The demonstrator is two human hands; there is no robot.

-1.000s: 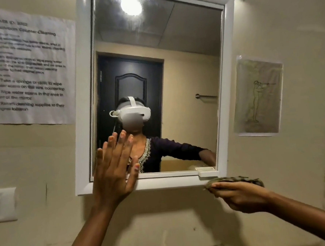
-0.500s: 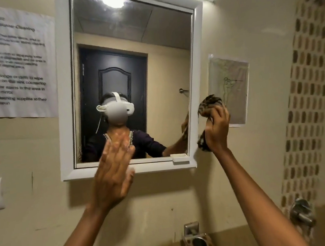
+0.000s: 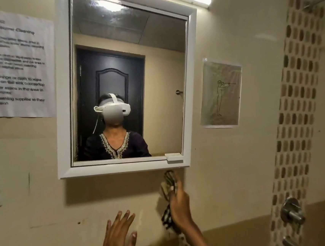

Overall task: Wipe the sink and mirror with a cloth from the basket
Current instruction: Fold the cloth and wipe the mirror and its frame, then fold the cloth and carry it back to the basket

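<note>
The right hand (image 3: 180, 206), its grip closed on the cloth (image 3: 170, 199), has dropped below the mirror (image 3: 130, 82) frame, and the left hand (image 3: 117, 240), fingers spread and empty, has lowered too, suggesting mirror wiping is finished.

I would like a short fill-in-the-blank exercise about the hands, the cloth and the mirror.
1. The cloth is held by the ____ hand.
2. The left hand is open and holds ____.
3. The cloth is ____ the mirror frame.
4. The instruction sheet hangs ____ of the mirror.

Missing words: right; nothing; below; left
</note>
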